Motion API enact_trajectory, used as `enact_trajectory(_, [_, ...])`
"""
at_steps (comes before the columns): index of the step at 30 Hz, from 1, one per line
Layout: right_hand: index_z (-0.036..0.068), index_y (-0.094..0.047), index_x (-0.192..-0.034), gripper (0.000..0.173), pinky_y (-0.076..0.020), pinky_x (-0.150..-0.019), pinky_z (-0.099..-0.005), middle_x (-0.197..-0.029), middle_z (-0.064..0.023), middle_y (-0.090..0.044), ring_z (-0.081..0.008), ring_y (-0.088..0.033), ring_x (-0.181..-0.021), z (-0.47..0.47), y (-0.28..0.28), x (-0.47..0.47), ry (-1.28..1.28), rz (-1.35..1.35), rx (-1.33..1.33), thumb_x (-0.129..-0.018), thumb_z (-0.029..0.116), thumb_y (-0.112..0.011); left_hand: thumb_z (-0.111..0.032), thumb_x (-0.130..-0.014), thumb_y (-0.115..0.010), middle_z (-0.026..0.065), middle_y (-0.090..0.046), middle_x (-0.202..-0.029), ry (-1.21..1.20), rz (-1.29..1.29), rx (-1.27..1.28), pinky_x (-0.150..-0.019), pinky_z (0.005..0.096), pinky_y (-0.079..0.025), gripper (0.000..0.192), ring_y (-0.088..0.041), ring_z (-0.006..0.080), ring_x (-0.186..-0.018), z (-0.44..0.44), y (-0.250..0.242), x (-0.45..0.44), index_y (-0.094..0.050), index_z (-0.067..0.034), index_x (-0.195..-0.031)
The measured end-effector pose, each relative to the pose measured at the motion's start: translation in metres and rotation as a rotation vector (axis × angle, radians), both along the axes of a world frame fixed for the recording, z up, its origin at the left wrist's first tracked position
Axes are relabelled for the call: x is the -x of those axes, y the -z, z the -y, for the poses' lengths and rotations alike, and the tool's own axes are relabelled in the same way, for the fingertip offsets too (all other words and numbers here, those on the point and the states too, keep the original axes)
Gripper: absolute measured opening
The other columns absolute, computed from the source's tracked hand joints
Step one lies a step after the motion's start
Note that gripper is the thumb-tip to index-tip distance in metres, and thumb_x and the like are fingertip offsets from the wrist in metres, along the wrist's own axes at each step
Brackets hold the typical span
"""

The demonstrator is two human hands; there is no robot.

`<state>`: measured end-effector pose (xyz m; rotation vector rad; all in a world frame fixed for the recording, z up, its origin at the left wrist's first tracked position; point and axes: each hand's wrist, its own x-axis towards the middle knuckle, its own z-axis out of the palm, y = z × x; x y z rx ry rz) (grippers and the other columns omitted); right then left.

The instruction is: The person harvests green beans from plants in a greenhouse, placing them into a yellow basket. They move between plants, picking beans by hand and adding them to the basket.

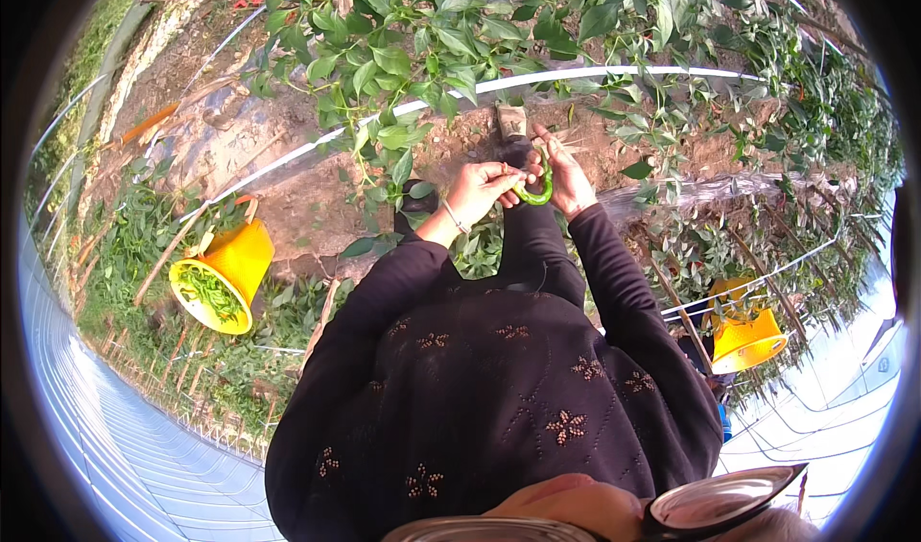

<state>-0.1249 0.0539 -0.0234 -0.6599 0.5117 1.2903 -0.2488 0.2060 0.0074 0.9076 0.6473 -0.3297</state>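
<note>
A curved green chili pepper (545,186) lies between my two hands, in front of my body. My left hand (478,195), with a bracelet on the wrist, has its fingertips pinched together at the pepper's left end. My right hand (566,175) is around the pepper's other side, palm partly turned up, its fingers near my left fingertips. A small reddish piece shows at the left fingertips, too small to name. Leafy pepper plants (392,60) stand just beyond the hands.
A yellow bucket (248,254) holding green peppers hangs tilted at the left; another yellow bucket (748,340) is at the right, near a partly hidden person. A white line (288,157) curves across the plants. Wooden stakes (173,261) stand among the rows over bare soil.
</note>
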Motion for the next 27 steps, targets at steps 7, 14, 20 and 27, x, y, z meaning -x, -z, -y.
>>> enact_trajectory(7, [0.003, -0.04, -0.129, 0.046, -0.0484, -0.076, -0.0287, -0.091, -0.0092, -0.062, -0.0172, -0.06, -0.082, -0.015, 0.0, -0.004, -0.823, 1.32, 0.516, -0.087, 0.014, -0.055, -0.015, -0.082, -0.059, 0.0203, -0.049, -0.123, 0.365, 0.058, -1.1, -0.095, 0.0402, -0.04, 0.047, -0.049, 0.0352, -0.112, -0.028, -0.029, 0.047, -0.045, -0.006, -0.126])
enact_trajectory(14, [0.0, -0.055, -0.107, 0.026, -0.0497, -0.071, -0.0332, -0.093, -0.0146, -0.063, -0.026, -0.063, -0.082, -0.119, -0.041, -0.015, -0.807, 1.553, 0.222, -0.082, 0.009, -0.056, -0.015, -0.074, -0.065, 0.0189, -0.041, -0.13, -0.188, -0.374, -1.624, -0.096, 0.0458, -0.035, 0.047, -0.041, 0.0362, -0.115, -0.11, -0.063, 0.081, -0.05, -0.012, -0.118])
enact_trajectory(20, [0.003, -0.055, -0.108, 0.032, -0.0456, -0.079, -0.0427, -0.094, -0.019, -0.062, -0.0373, -0.058, -0.087, -0.256, -0.047, 0.035, -1.03, 1.942, -0.14, -0.081, 0.02, -0.059, -0.012, -0.08, -0.062, 0.0166, -0.06, -0.109, -0.205, -0.194, -0.695, -0.076, 0.0328, -0.049, 0.059, -0.06, 0.021, -0.095, -0.084, 0.035, 0.101, -0.037, -0.003, -0.133])
enact_trajectory(27, [0.01, -0.033, -0.136, 0.068, -0.0469, -0.082, -0.044, -0.109, -0.0203, -0.061, -0.0366, -0.06, -0.098, -0.314, 0.029, 0.088, -1.989, 2.006, 0.456, -0.075, 0.025, -0.059, -0.015, -0.082, -0.057, 0.0254, -0.028, -0.139, -0.234, 0.21, -0.661, -0.105, 0.0377, -0.031, 0.061, -0.036, 0.0404, -0.124, -0.051, 0.031, 0.09, -0.032, -0.007, -0.136])
